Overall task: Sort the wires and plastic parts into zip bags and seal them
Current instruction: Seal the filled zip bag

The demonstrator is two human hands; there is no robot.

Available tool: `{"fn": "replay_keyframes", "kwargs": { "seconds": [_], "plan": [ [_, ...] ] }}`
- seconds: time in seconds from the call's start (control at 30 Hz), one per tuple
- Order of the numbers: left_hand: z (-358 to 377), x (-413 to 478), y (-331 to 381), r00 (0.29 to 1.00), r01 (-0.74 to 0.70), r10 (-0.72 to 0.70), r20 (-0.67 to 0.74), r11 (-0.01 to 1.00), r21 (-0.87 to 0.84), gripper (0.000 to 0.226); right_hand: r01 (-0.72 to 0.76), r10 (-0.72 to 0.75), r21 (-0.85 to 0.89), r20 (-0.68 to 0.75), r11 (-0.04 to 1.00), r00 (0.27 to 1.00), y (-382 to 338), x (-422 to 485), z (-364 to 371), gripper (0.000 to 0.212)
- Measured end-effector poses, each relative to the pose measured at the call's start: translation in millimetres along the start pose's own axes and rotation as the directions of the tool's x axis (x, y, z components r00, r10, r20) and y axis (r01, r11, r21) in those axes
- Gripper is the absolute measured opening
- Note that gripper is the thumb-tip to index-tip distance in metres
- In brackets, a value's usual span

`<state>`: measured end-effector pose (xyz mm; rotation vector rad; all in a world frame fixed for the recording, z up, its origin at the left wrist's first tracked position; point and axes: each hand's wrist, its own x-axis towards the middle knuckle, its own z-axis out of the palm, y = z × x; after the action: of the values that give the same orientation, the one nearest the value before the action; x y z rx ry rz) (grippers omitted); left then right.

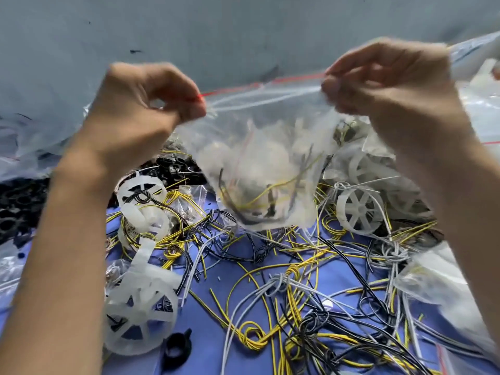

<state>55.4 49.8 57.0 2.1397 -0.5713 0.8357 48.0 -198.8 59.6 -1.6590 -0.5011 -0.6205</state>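
Above the wires (pixel 293 270), left hand (pixel 146 104) and right hand (pixel 389 82) pinch a filled zip bag (pixel 265 163)

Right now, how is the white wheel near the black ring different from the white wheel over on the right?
The near wheel looks bigger in the picture. The right wheel looks smaller and lies farther back, beside the zip bag. The near wheel has black wire bits caught between its spokes, while the right wheel has grey wires draped over it. Both are white plastic with spokes.
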Motion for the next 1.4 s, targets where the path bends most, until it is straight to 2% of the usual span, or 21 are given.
{"fn": "replay_keyframes", "kwargs": {
  "seconds": [0.1,0.23,0.3,0.4,0.5,0.67,0.83,0.93,1.03,1.27,1.4],
  "plan": [
    [-1.6,-4.5,-10.7,0.994,0.042,-0.046,0.096,0.998,0.041,0.024,-0.106,0.109,-0.047,0.069,0.993,0.992,4.8,-1.7,0.4,0.013],
    [-12.2,-4.8,-17.7,0.973,0.057,-0.065,0.223,0.998,0.042,0.023,-0.112,0.139,-0.166,0.161,0.980,0.977,4.3,-0.7,-1.4,0.016],
    [-13.1,-5.3,-19.0,0.960,0.049,-0.061,0.274,0.998,0.051,0.029,-0.104,0.138,-0.203,0.163,0.974,0.977,6.8,-0.7,-1.6,0.017],
    [-12.0,-4.9,-18.1,0.964,0.054,-0.057,0.261,0.998,0.018,0.036,-0.063,0.098,-0.314,0.098,0.947,0.990,11.5,1.6,-1.0,0.025],
    [-7.6,-4.3,-18.9,0.975,0.038,-0.057,0.216,0.995,0.092,0.037,-0.030,0.079,-0.401,0.106,0.916,0.991,14.0,3.5,-1.7,0.028],
    [-7.1,-4.6,-21.9,0.971,0.067,-0.104,0.215,0.983,0.171,0.040,-0.052,0.182,-0.410,0.286,0.911,0.941,14.0,1.3,-3.2,0.003],
    [-9.9,-4.2,-20.0,0.947,0.111,-0.147,0.287,0.984,0.138,0.027,0.058,0.113,-0.499,0.306,0.865,0.945,12.1,-1.3,0.1,0.003],
    [-11.7,-5.5,-18.4,0.911,0.141,-0.167,0.377,0.985,0.096,0.025,0.042,0.160,-0.513,0.342,0.857,0.926,12.3,-2.1,0.7,0.012],
    [-13.9,-6.7,-16.2,0.887,0.176,-0.198,0.417,0.980,0.091,0.025,0.060,0.185,-0.512,0.415,0.857,0.891,12.3,-3.0,3.4,0.004],
    [-13.0,-8.5,-11.4,0.850,0.229,-0.236,0.472,0.971,0.074,0.019,0.127,0.099,-0.484,0.415,0.866,0.904,8.9,-8.8,12.4,0.004],
    [-13.5,-8.9,-11.2,0.821,0.233,-0.244,0.516,0.969,0.086,0.015,0.138,0.140,-0.545,0.437,0.827,0.889,9.8,-9.6,13.8,0.005]
  ]
}}
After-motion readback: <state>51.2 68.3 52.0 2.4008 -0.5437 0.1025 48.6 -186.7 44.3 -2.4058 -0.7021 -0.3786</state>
